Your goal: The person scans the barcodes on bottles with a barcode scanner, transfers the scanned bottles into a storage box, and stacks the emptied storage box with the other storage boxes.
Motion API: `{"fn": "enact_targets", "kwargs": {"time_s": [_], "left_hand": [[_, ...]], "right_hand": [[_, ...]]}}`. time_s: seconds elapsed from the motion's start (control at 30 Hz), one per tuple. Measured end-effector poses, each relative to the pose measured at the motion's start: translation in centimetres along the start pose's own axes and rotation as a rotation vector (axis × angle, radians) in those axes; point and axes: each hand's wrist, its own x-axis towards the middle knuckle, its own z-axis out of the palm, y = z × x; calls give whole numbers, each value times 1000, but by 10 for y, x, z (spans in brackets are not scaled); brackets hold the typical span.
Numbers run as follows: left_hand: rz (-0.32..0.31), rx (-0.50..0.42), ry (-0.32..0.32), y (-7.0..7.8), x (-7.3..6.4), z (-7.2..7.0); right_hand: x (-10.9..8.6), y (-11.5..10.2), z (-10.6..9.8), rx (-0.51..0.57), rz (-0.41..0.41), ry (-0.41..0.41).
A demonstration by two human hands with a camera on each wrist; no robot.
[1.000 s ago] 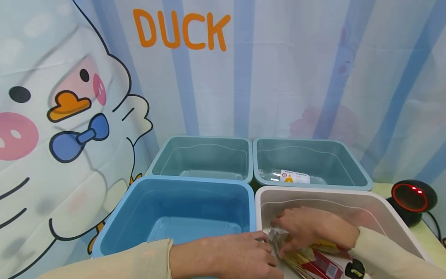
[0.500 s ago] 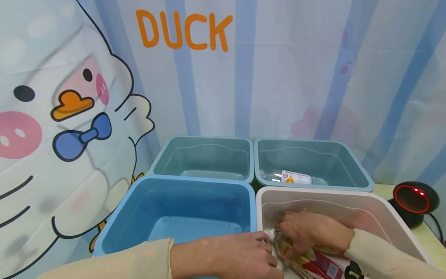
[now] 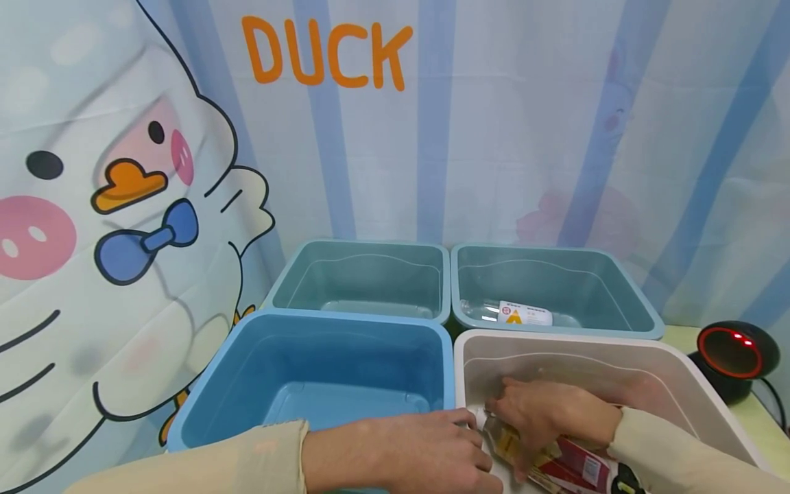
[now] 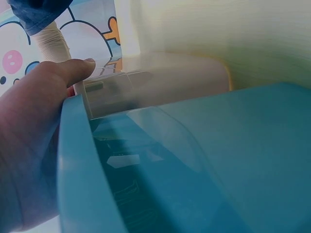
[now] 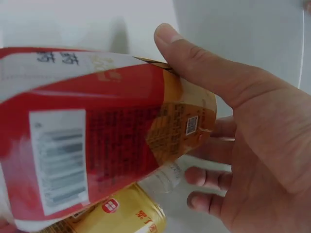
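Note:
In the head view, my right hand [image 3: 549, 415] reaches down into the white bin [image 3: 691, 357]. My thumb and fingers hold the end of a red-and-gold package with a barcode [image 5: 114, 131], the thumb on one side and fingers behind the other. Beside it lie a gold package [image 5: 119, 213] and a clear bottle [image 3: 501, 436] with a white cap, partly under the hand. My left hand [image 3: 407, 449] rests over the edge between the blue bin [image 3: 364, 317] and the white one. Its fingertips hang on the white bin's side; from the left wrist they are hidden behind the rim.
Two teal bins stand behind: the left teal bin [image 3: 370, 245] and the right teal bin [image 3: 537, 248], which has a clear bottle with a white label [image 3: 524, 313] lying in it. A black device with a red ring [image 3: 737, 353] stands at the right. A duck-print curtain [image 3: 494, 137] hangs behind.
My right hand has lowered slightly and its thumb has come down toward me on the package. The red package has turned a little. My left hand stays in place.

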Motion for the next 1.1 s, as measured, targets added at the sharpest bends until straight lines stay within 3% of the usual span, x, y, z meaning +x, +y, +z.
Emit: {"fn": "enact_targets", "kwargs": {"time_s": [0.2,0.7,1.1], "left_hand": [[1,-1,6,0,-1,-1],[-11,-24,29,2,-1,0],[7,-5,36,0,-1,0]], "right_hand": [[-3,2,3,-16,14,-19],[-9,-1,-3,50,-96,-19],[-19,7,-19,231,-157,-13]]}}
